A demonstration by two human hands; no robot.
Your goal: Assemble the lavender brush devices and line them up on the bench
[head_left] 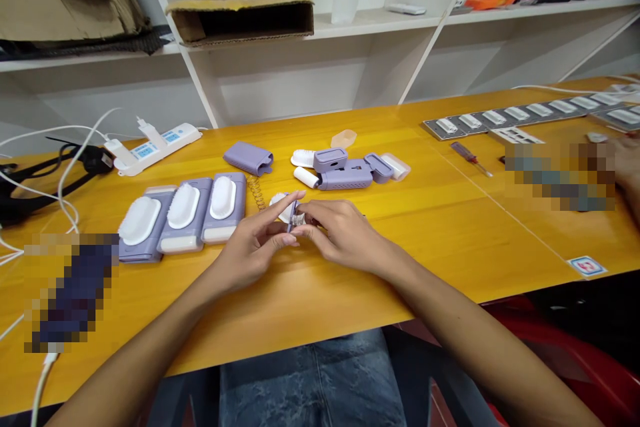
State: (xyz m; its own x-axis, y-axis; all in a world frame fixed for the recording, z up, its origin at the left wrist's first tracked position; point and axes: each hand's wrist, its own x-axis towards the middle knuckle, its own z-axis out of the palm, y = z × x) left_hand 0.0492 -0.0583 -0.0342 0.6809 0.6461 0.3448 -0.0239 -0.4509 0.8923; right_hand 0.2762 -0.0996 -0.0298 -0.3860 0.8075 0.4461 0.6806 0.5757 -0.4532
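Over the table's middle, my left hand (253, 243) and my right hand (343, 230) meet around a small purple plastic piece (292, 217). The left thumb and fingers hold its edge. My right fingers are pinched against its other side, where they partly hide a small shiny detail. A white-bristled brush head (278, 200) shows just behind the left fingers. Beyond it lie a thin coil spring (257, 193) and a hollow purple case (249, 157). Several purple parts, including a long perforated housing (346, 177), lie past my right hand, with a white roller (306, 177) touching it.
Three purple units with white brushes (183, 205) stand in a row at left. A power strip (157, 148) and cables lie behind them. At right are a screwdriver (471, 159), a long strip of white pieces (517, 113) and another person's hand (631, 163). Shelves line the back.
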